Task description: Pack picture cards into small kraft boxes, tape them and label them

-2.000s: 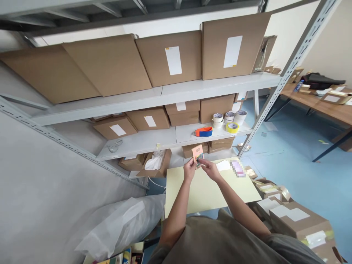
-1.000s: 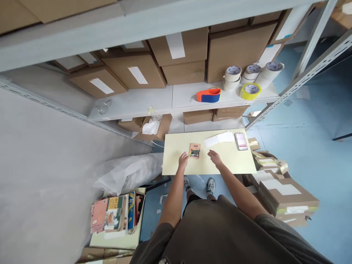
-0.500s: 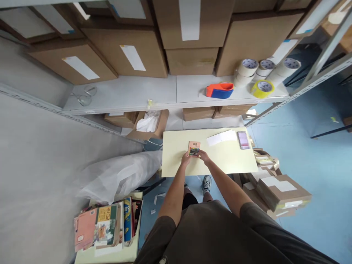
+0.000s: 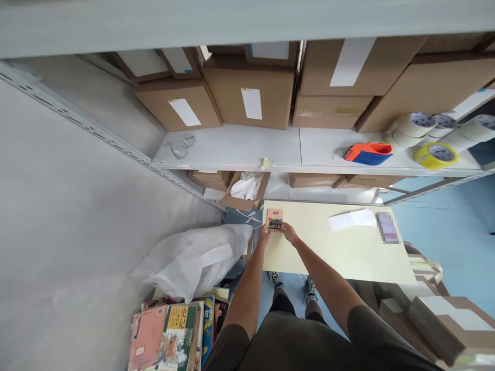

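Observation:
Between my two hands is a small pink book with a dark picture on its cover. My left hand grips its lower left edge, and my right hand grips the lower right edge. The book is over the left part of a pale yellow table; whether it touches the tabletop I cannot tell. To the right on the table lie white paper sheets and a blurred purple rectangular item.
Behind the table, a shelf holds cardboard boxes, an orange and blue tape dispenser and tape rolls. A white plastic sack and stacked books are at left. More cardboard boxes stand at right.
My view has turned left, so the shelf, table and hands appear farther right and lower. Both hands keep hold of the book, which is now nearer the table's left edge.

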A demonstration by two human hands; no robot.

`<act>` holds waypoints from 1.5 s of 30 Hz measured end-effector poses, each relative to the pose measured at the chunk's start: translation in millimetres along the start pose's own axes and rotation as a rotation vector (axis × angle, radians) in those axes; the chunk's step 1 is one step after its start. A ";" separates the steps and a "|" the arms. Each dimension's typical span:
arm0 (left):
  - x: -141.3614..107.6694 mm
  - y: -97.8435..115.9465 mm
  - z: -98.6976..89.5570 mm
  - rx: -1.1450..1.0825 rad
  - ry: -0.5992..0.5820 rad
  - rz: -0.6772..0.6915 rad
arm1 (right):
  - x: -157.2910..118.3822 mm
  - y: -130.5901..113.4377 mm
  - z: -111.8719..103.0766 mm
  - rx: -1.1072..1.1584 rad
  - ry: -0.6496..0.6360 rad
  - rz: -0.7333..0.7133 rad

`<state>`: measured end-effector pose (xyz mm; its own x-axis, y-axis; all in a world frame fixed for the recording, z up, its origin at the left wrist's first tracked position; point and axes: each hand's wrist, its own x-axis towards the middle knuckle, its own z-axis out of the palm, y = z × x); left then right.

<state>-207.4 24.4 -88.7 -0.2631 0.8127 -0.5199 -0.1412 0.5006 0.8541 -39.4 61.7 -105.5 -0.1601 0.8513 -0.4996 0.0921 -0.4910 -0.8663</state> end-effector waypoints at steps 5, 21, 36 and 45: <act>-9.6 29.7 -9.3 0.028 0.117 0.025 | -23.9 -34.3 -34.9 -0.112 0.104 -0.115; -45.5 153.4 171.2 -0.073 -0.298 0.445 | -104.4 -187.6 -253.9 -0.445 0.420 -0.735; -72.6 196.9 290.3 -0.057 -0.280 0.542 | -24.2 -341.5 -352.2 -0.876 0.358 -0.727; -89.9 175.7 226.3 -0.053 -0.198 0.494 | -12.0 -341.9 -334.8 -1.317 0.460 -0.572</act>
<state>7.4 106.7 104.2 -0.1260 0.9910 -0.0446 -0.0959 0.0326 0.9949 260.1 281.3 196.6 -0.1887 0.9696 0.1555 0.9565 0.2174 -0.1947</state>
